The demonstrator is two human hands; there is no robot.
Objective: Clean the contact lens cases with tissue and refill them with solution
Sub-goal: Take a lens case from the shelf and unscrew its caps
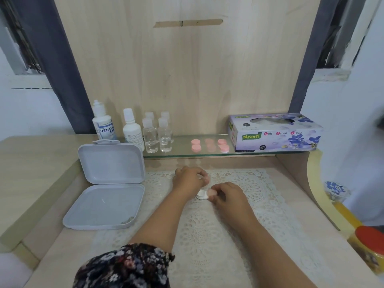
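A white contact lens case lies on the lace mat in the middle of the table, between the two hands. The right hand has its fingers curled on a pink cap at the case's right end. The left hand, just behind the case, pinches what seems to be another pink cap; blur makes it hard to tell. More pink-capped cases sit on the glass shelf, between clear bottles and the tissue box. Two solution bottles stand at the shelf's left end, partly hidden by the raised lid of an open grey box.
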